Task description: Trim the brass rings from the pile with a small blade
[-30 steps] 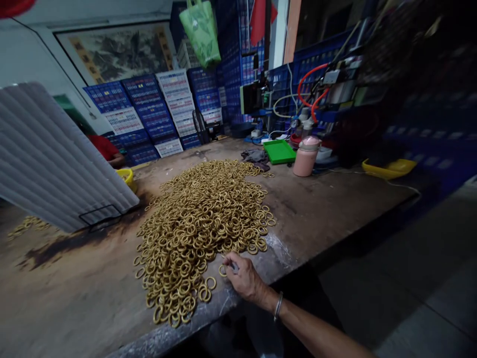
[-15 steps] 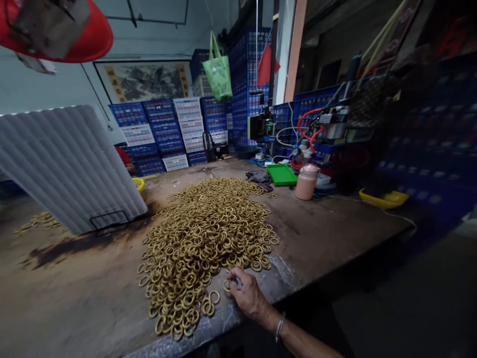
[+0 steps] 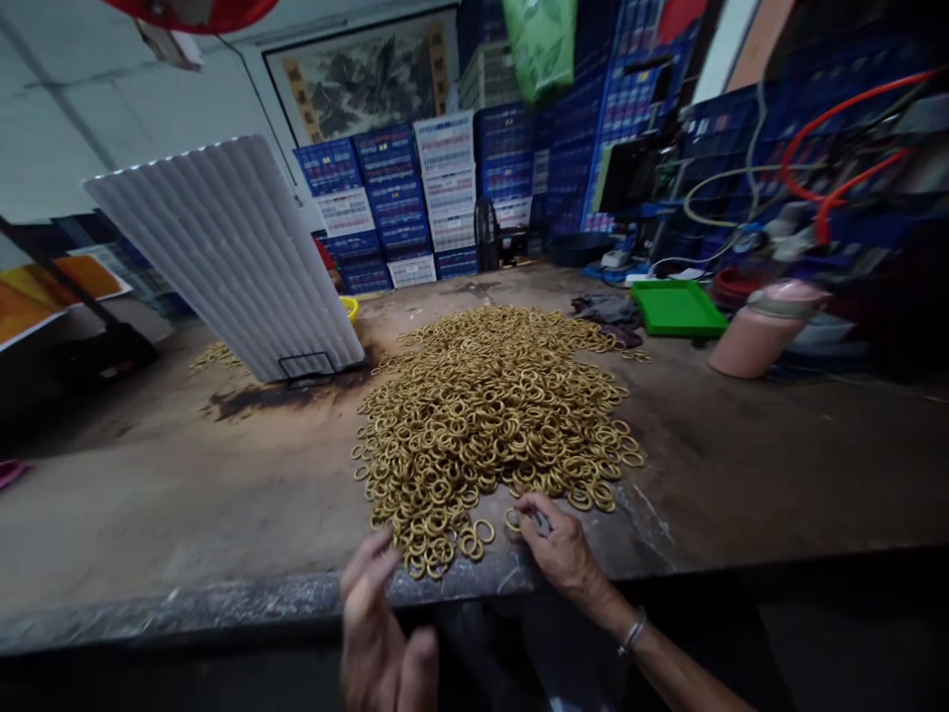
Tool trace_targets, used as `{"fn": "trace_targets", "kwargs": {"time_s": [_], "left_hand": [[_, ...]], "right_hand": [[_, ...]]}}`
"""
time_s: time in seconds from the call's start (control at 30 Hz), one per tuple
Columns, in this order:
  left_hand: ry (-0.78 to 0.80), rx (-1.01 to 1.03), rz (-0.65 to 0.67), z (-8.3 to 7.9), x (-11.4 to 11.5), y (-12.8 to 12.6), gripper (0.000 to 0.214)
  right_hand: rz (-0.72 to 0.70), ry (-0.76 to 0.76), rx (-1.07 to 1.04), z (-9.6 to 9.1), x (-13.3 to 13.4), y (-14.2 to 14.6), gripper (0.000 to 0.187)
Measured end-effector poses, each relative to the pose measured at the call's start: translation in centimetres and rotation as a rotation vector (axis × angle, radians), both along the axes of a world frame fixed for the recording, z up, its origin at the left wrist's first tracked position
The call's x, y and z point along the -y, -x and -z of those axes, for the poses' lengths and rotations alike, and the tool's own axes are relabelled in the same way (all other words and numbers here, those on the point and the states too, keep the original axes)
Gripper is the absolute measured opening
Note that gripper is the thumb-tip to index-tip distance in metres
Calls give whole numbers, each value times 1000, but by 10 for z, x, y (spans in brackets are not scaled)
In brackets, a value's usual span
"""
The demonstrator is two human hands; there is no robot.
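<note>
A big heap of small brass-coloured rings [image 3: 493, 415] lies on the worn wooden table [image 3: 185, 494]. My right hand [image 3: 560, 549] rests at the table's near edge, fingers curled and pinched on a single ring at the heap's rim, with a small grey object under the fingers. A bangle sits on that wrist. My left hand [image 3: 382, 628] hovers below the table's front edge, fingers loosely spread and holding nothing, just short of the nearest rings.
A white corrugated panel [image 3: 237, 247] stands on the table at back left. A green tray [image 3: 676, 309] and a pink bottle [image 3: 763, 331] lie at right. Stacked blue and white crates [image 3: 415, 198] line the back wall. Hoses and a machine [image 3: 816, 188] stand at far right.
The view has swung left and down. My left hand has come into view at the table's front edge. My right hand stays pinched at the same spot on the heap's rim.
</note>
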State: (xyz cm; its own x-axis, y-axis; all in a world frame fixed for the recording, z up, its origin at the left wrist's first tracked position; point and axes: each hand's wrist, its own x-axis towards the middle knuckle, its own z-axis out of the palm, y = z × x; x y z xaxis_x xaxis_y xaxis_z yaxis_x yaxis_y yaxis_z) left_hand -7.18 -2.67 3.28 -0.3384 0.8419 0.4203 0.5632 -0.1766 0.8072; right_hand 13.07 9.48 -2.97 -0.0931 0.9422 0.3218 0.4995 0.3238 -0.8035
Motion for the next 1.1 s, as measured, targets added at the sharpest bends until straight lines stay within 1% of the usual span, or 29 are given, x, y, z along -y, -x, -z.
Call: {"fn": "trace_targets", "kwargs": {"time_s": [0.07,0.1,0.13,0.2,0.23,0.3,0.4,0.47,0.57,0.67,0.83,1.0,1.1], "left_hand": [[3,-102,-134,21,-24,4,53],[11,-184,-230,32,-34,6,58],[30,-258,-276,42,-41,7,63],[110,-382,-322,57,-52,6,73],[143,-434,-317,61,-55,3,79],[216,-516,-310,62,-61,-6,89],[315,-632,-318,57,-72,-22,98],[361,-678,-329,54,-81,-32,99],[396,-695,-348,54,-93,-44,94],[408,-688,-334,53,-103,-56,89],[369,-661,-333,49,-118,-82,78],[340,-628,-254,49,-129,-107,74],[327,-604,-225,49,-131,-115,74]], "right_hand": [[-12,9,8,-2,1,-1,13],[-14,10,14,-3,1,-1,13],[-16,11,19,-3,1,-2,13],[-10,17,27,-3,1,-2,12],[-7,20,29,-3,1,-3,12],[-5,22,24,-2,1,-3,12],[3,-1,-11,-2,1,-4,12],[13,-13,-44,-3,1,-5,11],[19,-5,-94,-2,1,-6,11],[51,17,-165,2,2,-7,10],[184,89,-321,8,3,-8,13],[205,133,-433,10,3,-7,16],[213,130,-488,10,2,-7,17]]}}
